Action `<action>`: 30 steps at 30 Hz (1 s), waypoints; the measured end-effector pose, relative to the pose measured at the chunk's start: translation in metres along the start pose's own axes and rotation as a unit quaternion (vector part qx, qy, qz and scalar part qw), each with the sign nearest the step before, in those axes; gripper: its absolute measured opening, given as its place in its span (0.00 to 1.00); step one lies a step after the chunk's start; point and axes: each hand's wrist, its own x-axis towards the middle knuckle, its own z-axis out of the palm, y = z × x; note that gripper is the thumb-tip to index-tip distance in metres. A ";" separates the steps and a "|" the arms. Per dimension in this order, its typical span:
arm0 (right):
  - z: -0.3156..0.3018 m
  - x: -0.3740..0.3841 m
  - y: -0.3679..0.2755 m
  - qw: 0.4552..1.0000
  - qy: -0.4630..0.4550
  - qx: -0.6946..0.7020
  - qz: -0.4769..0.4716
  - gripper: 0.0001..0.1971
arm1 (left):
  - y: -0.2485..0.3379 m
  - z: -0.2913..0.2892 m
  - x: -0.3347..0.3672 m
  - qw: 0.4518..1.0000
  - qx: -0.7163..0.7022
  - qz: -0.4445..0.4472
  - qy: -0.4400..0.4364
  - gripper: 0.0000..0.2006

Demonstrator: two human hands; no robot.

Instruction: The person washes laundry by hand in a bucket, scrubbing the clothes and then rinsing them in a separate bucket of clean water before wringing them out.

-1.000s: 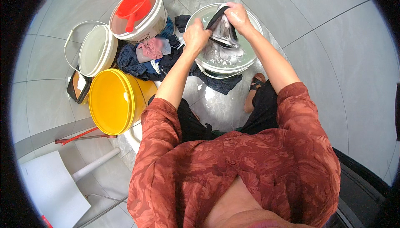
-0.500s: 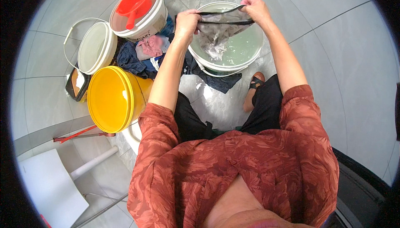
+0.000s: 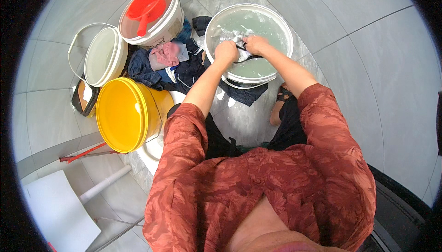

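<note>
The person wears a red patterned shirt (image 3: 258,183) and bends over a white basin (image 3: 249,44) that stands on the grey tiled floor (image 3: 368,81). Both forearms reach from the shirt up to this basin.

Just left of the basin, and nearer to the person, a yellow bucket (image 3: 126,114) lies tilted, with its open mouth turned to the left. Below the yellow bucket a thin red stick (image 3: 85,153) rests on the floor.

Between the yellow bucket and the basin lies a heap of dark blue clothes (image 3: 170,70), with one pink piece (image 3: 166,54) on top.

Inside the basin there is cloudy greenish water. The left hand (image 3: 226,52) is closed in a fist at the left part of the basin. The right hand (image 3: 256,45) is just beside it, and its fingers are curled and pressed together. Both hands grip one wet cloth (image 3: 238,42), pale with a dark edge, which is low at the water surface in the middle of the basin.

Farther left of the basin stands a white bucket (image 3: 107,55) with a wire handle. Behind the heap, at upper left of the basin, another white bucket (image 3: 154,17) holds a red scoop (image 3: 146,7).
</note>
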 end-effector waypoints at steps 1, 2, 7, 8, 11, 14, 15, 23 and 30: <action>0.011 0.008 0.007 1.000 -0.009 -0.007 -0.002 0.18 | 0.001 0.009 0.003 1.000 0.006 0.009 -0.014 0.13; 0.018 0.014 0.011 1.000 -0.018 -0.014 -0.004 0.18 | 0.006 0.008 0.004 0.997 0.018 -0.003 -0.072 0.13; 0.031 0.033 0.010 0.988 -0.121 -0.071 -0.070 0.18 | -0.002 0.014 0.008 0.988 0.021 -0.016 -0.150 0.14; 0.037 0.032 0.019 0.987 -0.049 -0.069 -0.137 0.17 | -0.001 0.012 0.008 0.986 0.030 -0.002 -0.162 0.14; 0.039 0.038 0.015 0.998 -0.049 -0.041 0.003 0.13 | -0.002 0.013 0.008 0.988 0.048 0.005 -0.149 0.14; 0.017 0.043 0.026 0.986 0.031 0.133 0.100 0.11 | 0.004 0.011 0.008 0.999 -0.025 -0.001 -0.041 0.14; 0.009 0.043 0.033 0.986 0.050 0.151 0.057 0.10 | 0.007 0.008 0.009 0.999 -0.045 0.003 -0.015 0.14; -0.068 0.001 0.010 0.864 0.117 0.487 -0.054 0.07 | 0.012 -0.012 0.024 0.927 -0.369 -0.030 0.060 0.13; -0.041 -0.022 0.023 0.992 0.097 0.083 -0.018 0.19 | 0.005 -0.078 0.018 0.790 -0.535 -0.103 0.280 0.08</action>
